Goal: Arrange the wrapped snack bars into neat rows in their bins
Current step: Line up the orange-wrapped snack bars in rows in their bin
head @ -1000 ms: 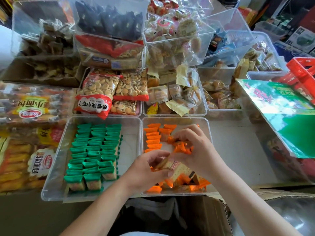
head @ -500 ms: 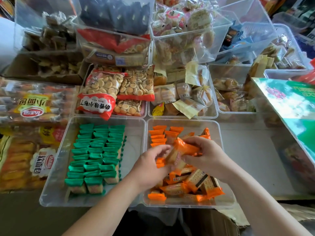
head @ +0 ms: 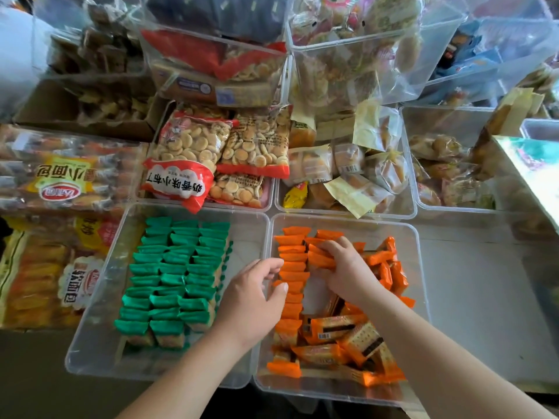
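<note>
Left hand (head: 251, 300), right hand (head: 348, 270): bare; forearms bare; nails short.

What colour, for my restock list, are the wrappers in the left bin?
Green wrappers, clearest in the head view.

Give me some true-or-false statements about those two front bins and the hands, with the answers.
1. The green bars stand in tidy rows in the left bin. True.
2. The right hand holds green bars. False: its grip is on orange bars in the right bin.
3. Every orange bar is already lined up. False: a loose pile lies at the right bin's near end.
4. Bags of small round biscuits lie in the bin behind the green bars. True.
</note>
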{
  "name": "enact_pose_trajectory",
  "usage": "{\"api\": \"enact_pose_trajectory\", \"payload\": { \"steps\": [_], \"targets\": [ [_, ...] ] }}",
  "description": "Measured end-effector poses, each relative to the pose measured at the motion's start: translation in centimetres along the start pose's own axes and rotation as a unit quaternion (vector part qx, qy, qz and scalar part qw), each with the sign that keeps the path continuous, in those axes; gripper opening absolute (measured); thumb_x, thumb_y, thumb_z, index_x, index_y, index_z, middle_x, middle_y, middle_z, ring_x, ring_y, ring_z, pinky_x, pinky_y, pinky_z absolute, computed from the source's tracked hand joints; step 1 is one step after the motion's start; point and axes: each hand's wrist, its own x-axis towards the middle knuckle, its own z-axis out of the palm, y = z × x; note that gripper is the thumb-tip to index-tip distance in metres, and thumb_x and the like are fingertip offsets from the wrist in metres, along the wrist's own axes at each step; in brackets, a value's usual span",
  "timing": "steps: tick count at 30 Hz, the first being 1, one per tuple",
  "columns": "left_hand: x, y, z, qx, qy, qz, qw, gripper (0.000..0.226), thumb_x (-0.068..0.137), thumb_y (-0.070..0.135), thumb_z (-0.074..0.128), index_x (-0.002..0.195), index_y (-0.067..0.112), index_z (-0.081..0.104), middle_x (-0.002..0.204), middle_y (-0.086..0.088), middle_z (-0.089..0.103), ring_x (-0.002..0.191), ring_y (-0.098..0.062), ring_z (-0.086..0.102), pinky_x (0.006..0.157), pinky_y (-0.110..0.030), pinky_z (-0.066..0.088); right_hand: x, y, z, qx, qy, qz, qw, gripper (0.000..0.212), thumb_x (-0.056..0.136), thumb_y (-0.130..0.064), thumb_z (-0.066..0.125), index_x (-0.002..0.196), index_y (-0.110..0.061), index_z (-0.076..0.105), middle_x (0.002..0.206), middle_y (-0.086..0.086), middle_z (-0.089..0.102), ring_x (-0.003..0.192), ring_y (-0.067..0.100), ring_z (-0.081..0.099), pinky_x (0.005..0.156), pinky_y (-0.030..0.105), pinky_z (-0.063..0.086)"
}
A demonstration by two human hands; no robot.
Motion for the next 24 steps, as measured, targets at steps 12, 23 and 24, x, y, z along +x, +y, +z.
{"api": "enact_pose_trajectory", "payload": {
  "steps": [12,23,24],
  "targets": [
    [2.8,0.8,1.2,0.048,-0.034,0.008,0.998,0.038,0.095,0.031,0.07,0.132,0.034,0.064,0.109,0.021,0.062,0.096,-0.002,0.06,0.083,-0.02,0.053,0.4,0.5,0.6,0.018,0.059,0.1,0.993,0.084,0.073,-0.046,0.088,0.139,-0.025,0.041,0.119,0.001,0.068,0.108,0.027,0.065,0.082,0.037,0.054],
    [2.2,-0.2,1.0,0.039,-0.053,0.024,0.998,0.037,0.094,0.025,0.072,0.13,0.032,0.066,0.113,0.023,0.062,0.102,0.004,0.059,0.076,-0.004,0.043,-0.1,1.3,0.3,0.027,0.036,0.048,0.998,0.101,0.076,-0.049,0.087,0.156,-0.023,0.031,0.142,0.003,0.059,0.127,0.025,0.059,0.099,0.039,0.054],
    [2.3,-0.2,0.9,0.036,-0.053,0.023,0.998,0.037,0.094,0.025,0.073,0.13,0.032,0.066,0.113,0.023,0.062,0.102,0.004,0.059,0.075,-0.005,0.044,-0.3,1.5,0.2,0.031,0.04,0.056,0.997,0.102,0.075,-0.054,0.087,0.155,-0.022,0.034,0.145,0.002,0.057,0.13,0.024,0.057,0.102,0.04,0.053]
  ]
}}
